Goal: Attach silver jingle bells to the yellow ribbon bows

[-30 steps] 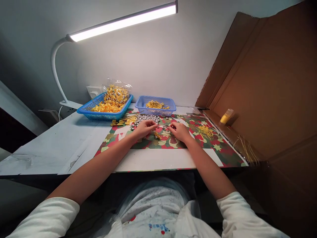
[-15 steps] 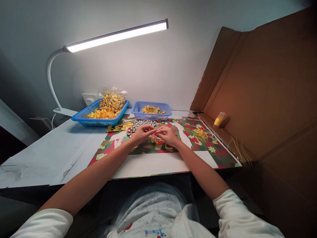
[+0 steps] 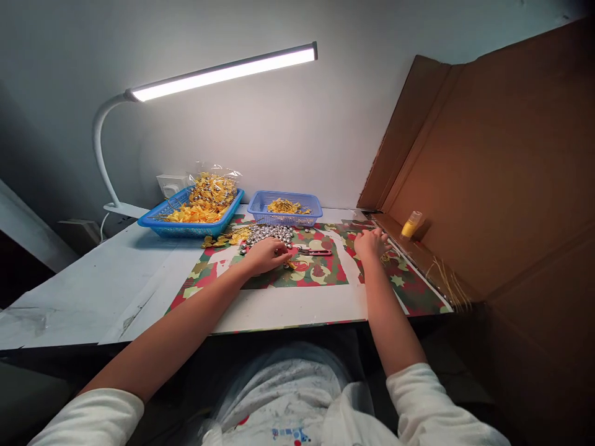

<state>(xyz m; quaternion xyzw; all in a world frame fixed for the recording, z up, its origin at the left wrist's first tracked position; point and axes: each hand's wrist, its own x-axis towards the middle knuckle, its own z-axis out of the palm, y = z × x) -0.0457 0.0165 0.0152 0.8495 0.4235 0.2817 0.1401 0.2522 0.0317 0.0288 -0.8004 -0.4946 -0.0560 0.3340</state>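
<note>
My left hand (image 3: 268,256) is closed, its fingertips pinched just in front of a pile of silver bells (image 3: 272,233). A small dark, shiny spot shows between its fingers, too small to name. Close below those fingertips lies a yellow ribbon piece (image 3: 290,265) with a small bell beside it. Farther right, my right hand (image 3: 372,243) is over a bunch of thin yellow cords (image 3: 389,255) and partly hides it. Its fingers are spread apart, and I see nothing held in them. Between the hands lies a slim pink-and-dark tool (image 3: 318,252), its exact kind unclear.
At the back left, a blue basket (image 3: 186,230) holds yellow ribbon pieces and a clear bag. A smaller blue basket (image 3: 284,218) stands beside it. A lamp (image 3: 223,73) hangs above. Cardboard (image 3: 483,161) walls the right side, with a yellow-filled bottle (image 3: 411,225) on its ledge.
My hands were together over the mat and have come apart. The right one has moved right to the yellow cords; the left stays near the bells. The pink-and-dark tool is now uncovered.
</note>
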